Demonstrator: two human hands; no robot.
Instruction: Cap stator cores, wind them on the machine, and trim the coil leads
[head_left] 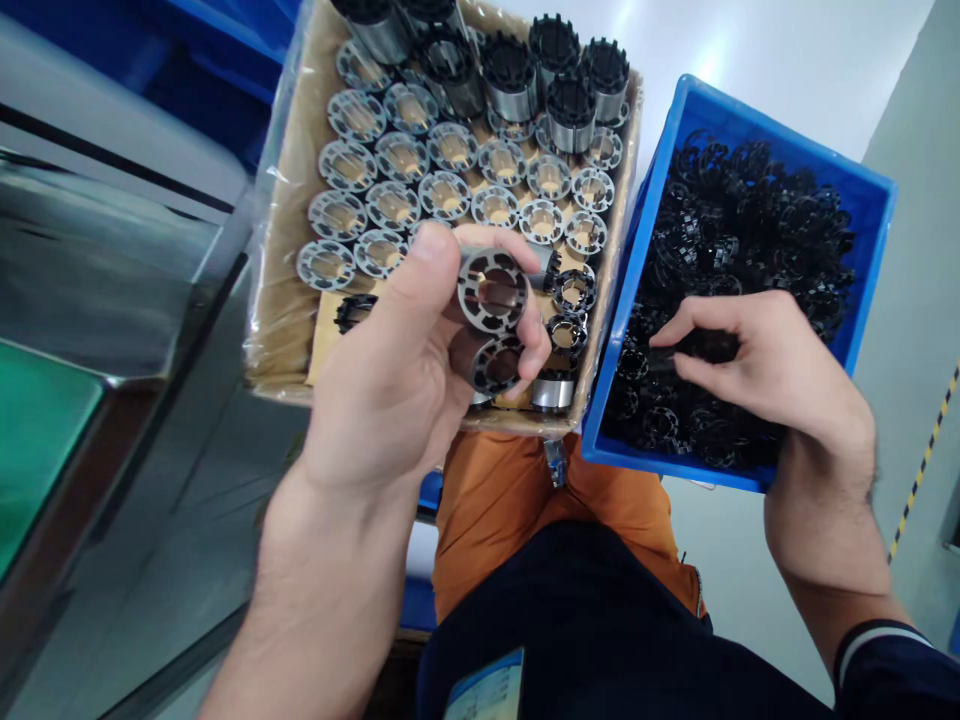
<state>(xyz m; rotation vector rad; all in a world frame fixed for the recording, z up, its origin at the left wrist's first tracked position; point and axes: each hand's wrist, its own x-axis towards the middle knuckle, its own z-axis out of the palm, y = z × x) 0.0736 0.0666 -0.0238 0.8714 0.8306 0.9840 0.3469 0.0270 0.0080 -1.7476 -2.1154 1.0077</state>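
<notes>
My left hand is wrapped round two metal slotted cylinders, one above the other, their slotted end faces turned up. It is over a plastic-lined cardboard box holding rows of similar cylinders, several with black toothed rings on top. To the right, my right hand is over a blue bin full of black toothed rings. Its thumb and forefinger are pinched on a small black part, probably one of these rings, whose shape is blurred.
At the left stand a grey metal machine surface and a green panel. The box and bin lie side by side, their rims close together. My orange-clad legs are below the box.
</notes>
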